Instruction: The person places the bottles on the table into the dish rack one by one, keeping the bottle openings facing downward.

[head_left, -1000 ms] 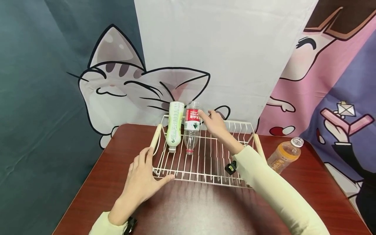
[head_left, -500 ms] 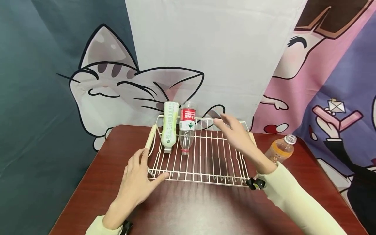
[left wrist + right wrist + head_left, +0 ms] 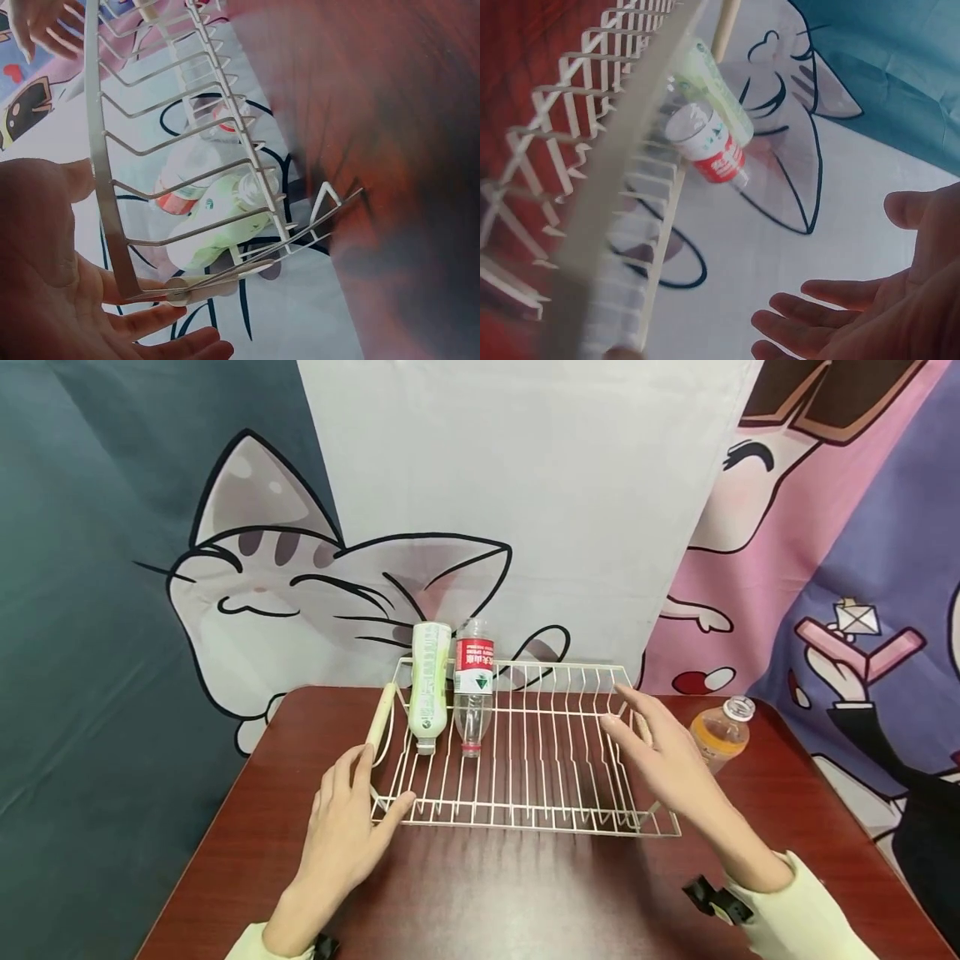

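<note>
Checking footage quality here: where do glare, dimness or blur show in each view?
Head: pale glare on the tabletop; left wrist: the left hand looks dim against a bright backdrop; right wrist: the nearest bar of the rack is blurred.

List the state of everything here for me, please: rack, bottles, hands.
Rack: standing on the table, partly filled.
Green bottle: capped, cap end down, leaning in the rack.
Red-label bottle: capped, cap end down, beside the green one.
Orange bottle: capped, cap end up, outside the rack.
Left hand: fingers relaxed, at the rack's left front corner.
Right hand: open, holding nothing, by the rack's right end.
</note>
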{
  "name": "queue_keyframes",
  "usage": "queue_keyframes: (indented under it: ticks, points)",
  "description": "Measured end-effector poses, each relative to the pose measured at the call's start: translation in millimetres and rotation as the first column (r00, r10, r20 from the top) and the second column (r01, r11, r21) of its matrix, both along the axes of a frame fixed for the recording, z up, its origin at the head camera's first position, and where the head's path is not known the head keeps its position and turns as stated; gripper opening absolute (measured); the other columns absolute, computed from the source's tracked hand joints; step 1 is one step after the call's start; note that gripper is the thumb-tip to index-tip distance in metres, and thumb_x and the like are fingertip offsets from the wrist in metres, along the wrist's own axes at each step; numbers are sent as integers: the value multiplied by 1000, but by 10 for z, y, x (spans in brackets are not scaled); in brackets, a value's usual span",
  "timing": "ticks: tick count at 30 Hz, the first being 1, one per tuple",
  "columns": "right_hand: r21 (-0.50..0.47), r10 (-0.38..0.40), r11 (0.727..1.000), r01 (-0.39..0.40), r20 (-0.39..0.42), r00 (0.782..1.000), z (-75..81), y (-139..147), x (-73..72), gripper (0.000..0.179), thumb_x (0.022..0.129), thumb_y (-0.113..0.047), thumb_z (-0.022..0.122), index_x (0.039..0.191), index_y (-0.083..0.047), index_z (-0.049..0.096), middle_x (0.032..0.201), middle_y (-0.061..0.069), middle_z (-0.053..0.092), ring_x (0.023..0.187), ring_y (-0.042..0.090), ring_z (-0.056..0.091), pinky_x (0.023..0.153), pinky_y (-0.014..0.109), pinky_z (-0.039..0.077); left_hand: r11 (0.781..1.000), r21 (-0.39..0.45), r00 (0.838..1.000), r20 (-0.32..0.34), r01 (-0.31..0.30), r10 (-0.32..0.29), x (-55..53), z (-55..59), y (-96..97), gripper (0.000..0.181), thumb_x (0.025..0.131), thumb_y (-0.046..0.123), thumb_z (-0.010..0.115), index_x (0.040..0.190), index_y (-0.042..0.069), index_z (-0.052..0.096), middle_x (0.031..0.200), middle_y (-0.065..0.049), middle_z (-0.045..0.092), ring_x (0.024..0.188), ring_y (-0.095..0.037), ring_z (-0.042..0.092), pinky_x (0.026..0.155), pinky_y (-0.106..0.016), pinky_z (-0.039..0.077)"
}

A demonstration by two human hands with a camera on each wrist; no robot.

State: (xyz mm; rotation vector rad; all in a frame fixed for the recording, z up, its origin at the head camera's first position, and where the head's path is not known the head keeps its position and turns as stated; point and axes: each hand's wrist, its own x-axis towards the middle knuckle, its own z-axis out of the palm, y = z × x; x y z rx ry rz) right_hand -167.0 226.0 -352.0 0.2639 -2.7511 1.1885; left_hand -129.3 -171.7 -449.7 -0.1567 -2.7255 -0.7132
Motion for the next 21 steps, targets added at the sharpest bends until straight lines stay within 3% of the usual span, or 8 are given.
queue_keyframes:
  ticks: [1,4,7,8,12,17,21]
  points:
    - [-1,-10,1000,10,-17,1000,-29,40,36,67,114,-42,62,170,-10,44,170,20,47,157,45,43,122,70,35,1000,1,1000,-5,-3,3,3,-8,-1,88,103,51,75,167,1,41,164,-19,42,148,-46,42,111,-72,41]
    - [-3,-47,999,47,-82,996,-135,139,132,63,113,-36,66,169,-14,47,163,18,55,130,35,61,106,50,48,1000,3,1000,-24,-10,10,1,-29,-4,91,102,51,76,167,0,40,165,-19,41,147,-47,43,110,-72,42]
    - [-18,-90,996,88,-145,985,-251,193,224,60,111,-32,69,167,-18,52,156,15,60,117,26,59,95,34,44,1000,-3,999,-38,-15,15,-2,-39,-4,93,101,52,77,167,-2,40,165,-20,41,146,-48,43,111,-72,42]
    - [-29,-106,994,103,-160,981,-282,206,255,59,111,-30,70,166,-19,54,154,14,62,116,24,58,94,29,41,1000,-6,999,-38,-16,15,-4,-42,-1,93,100,53,77,167,-2,40,165,-20,41,146,-48,43,111,-72,42]
    - [-65,-165,986,154,-216,962,-393,251,373,55,108,-25,73,161,-18,59,155,13,62,139,16,52,104,15,31,1000,-14,999,-29,-16,16,-4,-40,14,95,100,54,77,167,-3,40,165,-21,41,147,-48,43,112,-71,41]
    - [-116,-223,974,197,-299,928,-484,311,479,56,103,-12,77,157,-14,63,146,10,67,132,-9,49,105,8,30,1000,-22,1000,-28,-13,13,-11,-36,31,97,99,54,78,166,-3,40,164,-22,41,146,-48,43,112,-71,41]
    - [-188,-274,957,219,-351,896,-539,354,502,59,99,0,76,156,-12,63,137,-9,67,122,-6,55,103,10,35,1000,-28,1000,-23,-11,11,-16,-54,34,98,98,55,78,166,-4,39,164,-23,41,146,-49,43,112,-71,41]
